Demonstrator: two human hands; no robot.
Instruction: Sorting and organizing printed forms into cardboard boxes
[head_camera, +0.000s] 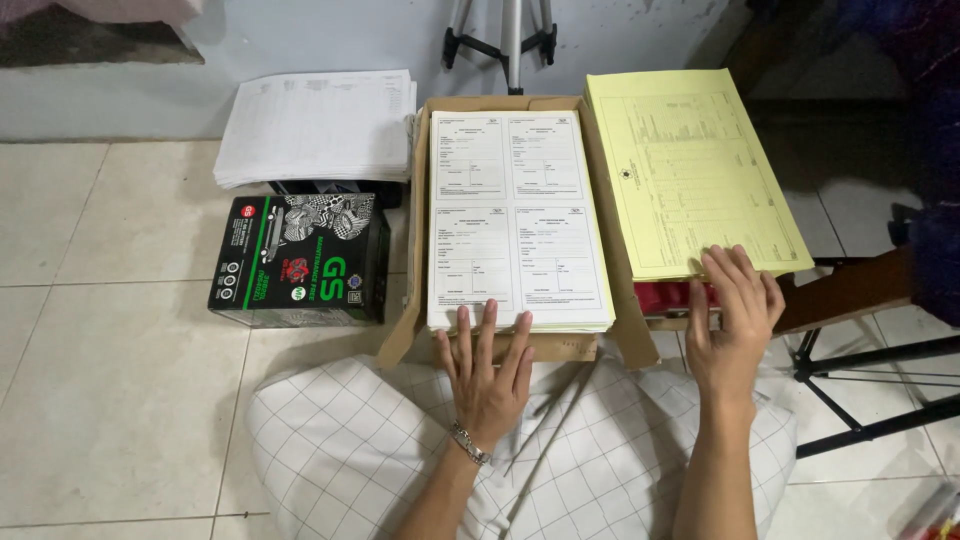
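Bare left hand (487, 368), fingers spread, lay flat on white form stack (518, 220) inside cardboard box (606, 340). Right hand (732, 322), also spread, pressed yellow sheet pile (690, 165) just beside. Black carton (300, 258) w/ white papers (318, 125) sat left of box.

the print on the white forms (518, 215) is showing too small to make out, and the left hand (487, 372) is covering part of their near edge. the right hand (732, 325) is hiding the near corner of the yellow sheets (690, 165) and most of a red thing (665, 297) lying under them. the stack of papers (318, 125) is hiding most of a dark thing beneath it. the tripod (510, 30) is being cut off by the top edge, and both forearms are running out at the bottom.
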